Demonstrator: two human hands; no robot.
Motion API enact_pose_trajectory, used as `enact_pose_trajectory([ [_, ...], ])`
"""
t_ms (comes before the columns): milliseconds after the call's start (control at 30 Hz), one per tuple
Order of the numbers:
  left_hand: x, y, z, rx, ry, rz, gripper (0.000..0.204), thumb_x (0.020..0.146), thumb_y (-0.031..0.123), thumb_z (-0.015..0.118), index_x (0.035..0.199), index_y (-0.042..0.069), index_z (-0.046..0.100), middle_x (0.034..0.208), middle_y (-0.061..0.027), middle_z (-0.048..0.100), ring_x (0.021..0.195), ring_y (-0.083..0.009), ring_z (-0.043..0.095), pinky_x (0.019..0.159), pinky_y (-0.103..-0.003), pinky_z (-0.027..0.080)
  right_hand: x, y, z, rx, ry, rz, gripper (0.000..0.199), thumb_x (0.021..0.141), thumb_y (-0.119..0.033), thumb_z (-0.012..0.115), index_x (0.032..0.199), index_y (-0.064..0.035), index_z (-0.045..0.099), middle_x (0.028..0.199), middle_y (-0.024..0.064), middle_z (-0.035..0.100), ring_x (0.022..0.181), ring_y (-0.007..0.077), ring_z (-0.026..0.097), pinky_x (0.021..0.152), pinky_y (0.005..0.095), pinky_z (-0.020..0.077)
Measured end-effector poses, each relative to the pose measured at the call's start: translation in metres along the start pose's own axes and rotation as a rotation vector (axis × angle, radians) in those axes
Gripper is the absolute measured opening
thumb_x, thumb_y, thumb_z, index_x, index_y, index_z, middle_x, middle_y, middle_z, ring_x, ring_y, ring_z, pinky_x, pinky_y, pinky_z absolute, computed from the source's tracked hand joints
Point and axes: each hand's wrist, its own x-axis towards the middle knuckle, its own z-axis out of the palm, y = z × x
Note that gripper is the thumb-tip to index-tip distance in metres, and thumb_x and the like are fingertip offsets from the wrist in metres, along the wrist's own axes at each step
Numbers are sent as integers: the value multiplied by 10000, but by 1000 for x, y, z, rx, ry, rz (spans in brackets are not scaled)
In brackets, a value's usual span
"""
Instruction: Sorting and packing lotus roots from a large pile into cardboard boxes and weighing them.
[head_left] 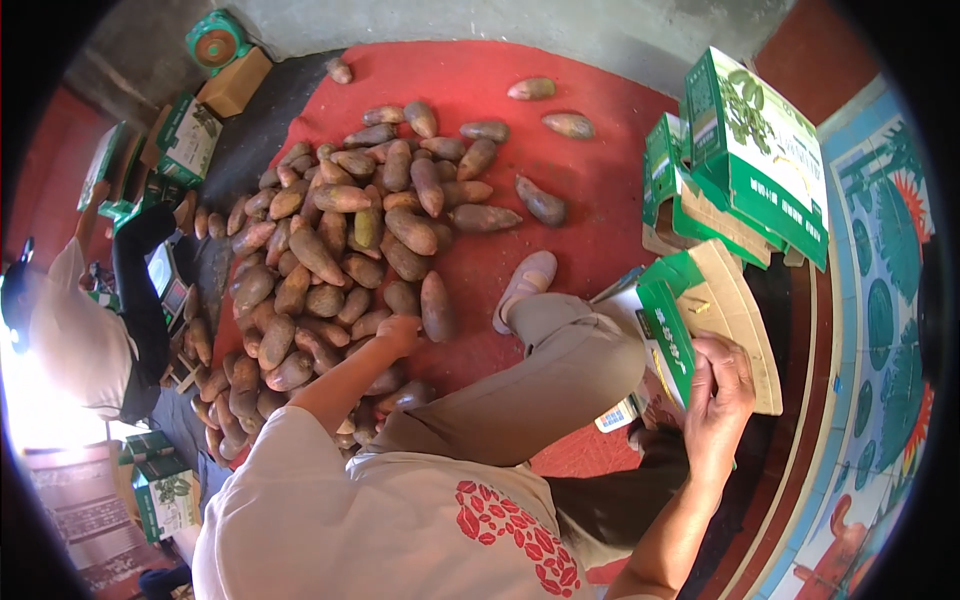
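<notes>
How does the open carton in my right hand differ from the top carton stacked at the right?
The open carton shows brown cardboard on its flap, while the top carton shows printed faces. Your right hand holds the open carton; no hand touches the top carton, which rests on other cartons. Both have green and white printed surfaces.

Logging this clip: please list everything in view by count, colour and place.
Mat: one, red, centre floor
Tubers: dozens, brownish red, mostly heaped on mat
Held carton: one, green, right
Other cartons: several, green and white, both sides
Round device: one, green, upper left
Plain box: one, brown, beside device
Co-worker: one, dark sleeved, left edge
Wall tiles: several, blue, right
Shoe: one, pinkish, on mat
Shirt: one, white, lower middle
Left hand: one, bare, at tubers
Right hand: one, bare, gripping carton
</notes>
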Motion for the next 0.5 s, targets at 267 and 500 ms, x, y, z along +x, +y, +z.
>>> enact_pose_trajectory([
  [267,15,-20,46,-154,-10,87,367,755,275,646,1060,70,643,1068,-161,640,1020,-314,598,905,-391,462,33,-124,5,473,-4,-708,135,703,-106,644,835,-110,613,925,105,645,745,217,623,582,302,485],
  [500,27,-21,60,-205,58,122,313,769,230,651,1033,62,653,1056,-157,632,1016,-308,593,877,-380,467,13,-199,39,1019,469,-155,292,581,-297,606,652,-13,596,622,98,579,507,215,570,469,276,495],
])
